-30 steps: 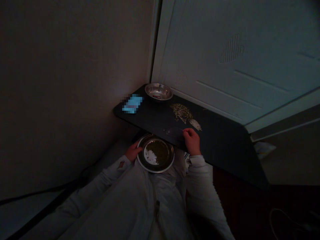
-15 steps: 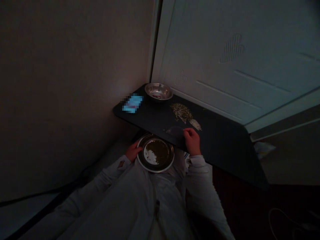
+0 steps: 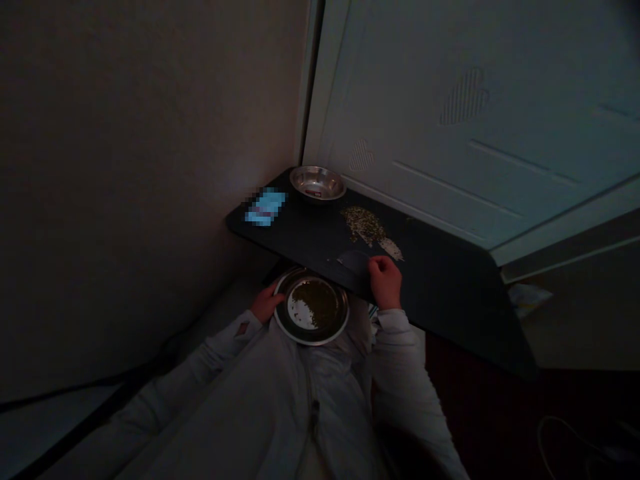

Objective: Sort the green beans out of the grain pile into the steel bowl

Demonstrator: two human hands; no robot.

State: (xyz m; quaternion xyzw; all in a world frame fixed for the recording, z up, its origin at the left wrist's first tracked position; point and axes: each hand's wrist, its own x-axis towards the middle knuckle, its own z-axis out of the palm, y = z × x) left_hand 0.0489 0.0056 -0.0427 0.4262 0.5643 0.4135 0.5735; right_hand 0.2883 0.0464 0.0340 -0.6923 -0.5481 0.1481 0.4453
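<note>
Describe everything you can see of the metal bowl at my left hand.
The bowl is round and shiny, metal by its look, with a pale rim and a darker wall around a flat-looking floor. It faces open side up; any slight tilt is hard to judge. Small greenish-brown grains cover much of the floor, leaving a bright bare patch at lower left. The left hand grips its left rim. It is over the lap, by the near edge of the table.
</note>
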